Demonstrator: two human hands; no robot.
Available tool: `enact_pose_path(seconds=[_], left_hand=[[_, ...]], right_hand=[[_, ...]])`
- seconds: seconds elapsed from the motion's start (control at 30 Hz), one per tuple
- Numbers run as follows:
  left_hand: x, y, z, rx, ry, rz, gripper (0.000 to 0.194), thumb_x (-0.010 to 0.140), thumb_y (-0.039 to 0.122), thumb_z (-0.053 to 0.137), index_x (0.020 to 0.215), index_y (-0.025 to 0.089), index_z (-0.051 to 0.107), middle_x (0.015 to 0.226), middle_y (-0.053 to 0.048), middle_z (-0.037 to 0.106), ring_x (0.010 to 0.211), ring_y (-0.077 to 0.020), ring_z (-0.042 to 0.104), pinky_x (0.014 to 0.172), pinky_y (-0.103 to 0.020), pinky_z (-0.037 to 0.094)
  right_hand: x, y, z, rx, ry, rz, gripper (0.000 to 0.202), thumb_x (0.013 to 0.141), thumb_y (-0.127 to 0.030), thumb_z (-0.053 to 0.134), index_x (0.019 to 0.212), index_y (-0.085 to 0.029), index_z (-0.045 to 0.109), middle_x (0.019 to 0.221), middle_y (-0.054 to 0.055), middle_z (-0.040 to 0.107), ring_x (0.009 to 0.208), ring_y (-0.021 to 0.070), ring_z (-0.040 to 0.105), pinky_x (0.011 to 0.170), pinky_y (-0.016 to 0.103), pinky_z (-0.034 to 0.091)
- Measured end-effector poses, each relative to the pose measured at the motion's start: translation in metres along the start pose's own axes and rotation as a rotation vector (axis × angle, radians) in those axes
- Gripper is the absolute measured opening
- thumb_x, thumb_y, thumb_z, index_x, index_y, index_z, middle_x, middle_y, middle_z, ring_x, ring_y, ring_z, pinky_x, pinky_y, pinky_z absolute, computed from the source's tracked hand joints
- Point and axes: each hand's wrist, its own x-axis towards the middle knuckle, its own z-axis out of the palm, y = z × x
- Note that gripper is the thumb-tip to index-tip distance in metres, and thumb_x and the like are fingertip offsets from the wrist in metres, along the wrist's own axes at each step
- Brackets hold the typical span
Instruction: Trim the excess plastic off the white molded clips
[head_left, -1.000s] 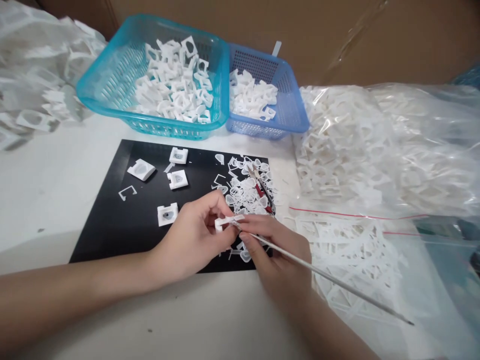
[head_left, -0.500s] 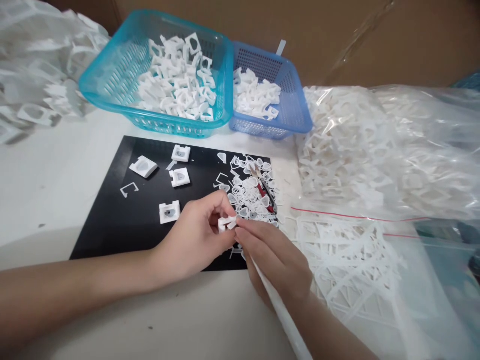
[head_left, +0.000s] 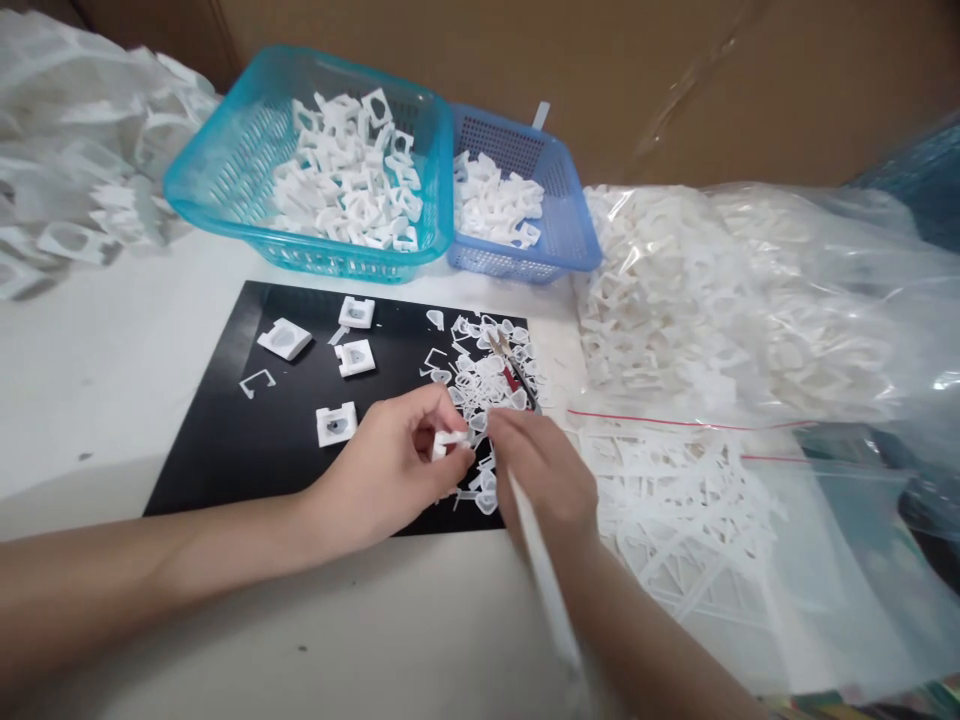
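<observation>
My left hand (head_left: 397,440) pinches a small white plastic part (head_left: 448,443) between thumb and fingers, above the right side of a black mat (head_left: 240,440). Just to its right, my right hand (head_left: 546,468) is closed around a long, thin white stick (head_left: 541,565) whose lower end runs back toward me; its working tip is hidden by the fingers. A small gap separates the two hands. Several square white parts, one a notched block (head_left: 336,425), lie on the mat left of my hands. Beyond them spreads a heap of white plastic scraps (head_left: 480,380).
Red-handled snips (head_left: 511,375) rest on the scraps. At the back stand a turquoise basket (head_left: 262,235) and a blue basket (head_left: 570,230), both holding white parts. Clear bags of white pieces (head_left: 667,300) fill the right side; another white pile (head_left: 82,150) is at the far left.
My right hand has drawn away to the right from the white part, opening a gap. My left hand keeps its hold. The whole view has shifted slightly.
</observation>
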Motion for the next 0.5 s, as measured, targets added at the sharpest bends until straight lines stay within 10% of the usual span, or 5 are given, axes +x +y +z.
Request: enact_pose_path(seconds=[0.5], left_hand=[[0.0, 0.004, -0.003, -0.265, -0.034, -0.059, 0.016, 0.08, 0.021, 0.069, 0.087, 0.019, 0.055, 0.078, 0.003, 0.062, 0.061, -0.0094, 0.063, 0.057, -0.021, 0.056]], right_hand=[[0.014, -0.001, -0.015, 0.105, 0.051, 0.409, 0.006, 0.085, -0.019, 0.063, 0.084, -0.021, 0.069, 0.06, -0.003, 0.069, 0.044, 0.0092, 0.058, 0.046, 0.02, 0.048]])
